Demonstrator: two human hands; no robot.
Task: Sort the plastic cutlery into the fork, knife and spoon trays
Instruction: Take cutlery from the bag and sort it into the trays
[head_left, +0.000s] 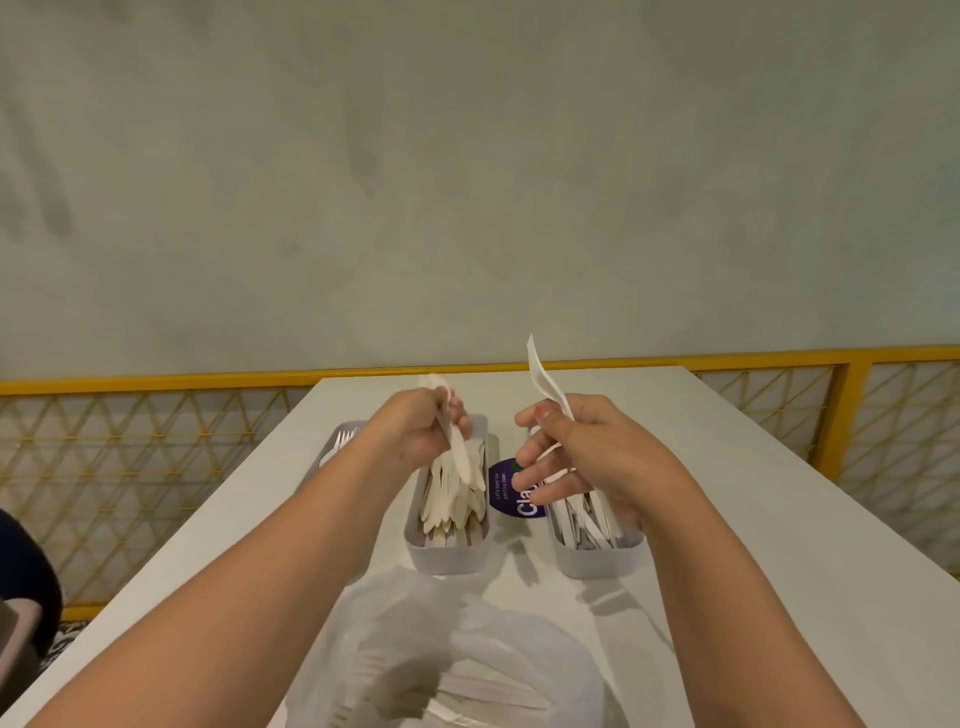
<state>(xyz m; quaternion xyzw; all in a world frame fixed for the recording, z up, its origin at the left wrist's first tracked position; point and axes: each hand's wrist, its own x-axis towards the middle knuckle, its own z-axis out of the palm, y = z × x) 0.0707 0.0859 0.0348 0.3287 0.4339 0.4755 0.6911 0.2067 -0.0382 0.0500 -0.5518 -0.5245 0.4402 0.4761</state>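
Note:
Three grey trays stand on the white table (753, 519). The left tray (340, 434) shows forks and is mostly hidden by my left arm. The middle tray (447, 558) is full of white knives. The right tray (597, 564) holds more white cutlery. My left hand (415, 428) grips a white knife (460, 454) above the middle tray, blade pointing down toward me. My right hand (576, 457) holds a white piece of cutlery (543, 379) that sticks up, with another piece or two between its fingers above the right tray.
A clear plastic bag (447, 660) with more white cutlery lies at the table's near edge. A purple round sticker (506, 488) sits between the middle and right trays. A yellow railing (156, 384) runs behind the table. A dark object (26, 587) is at the left edge.

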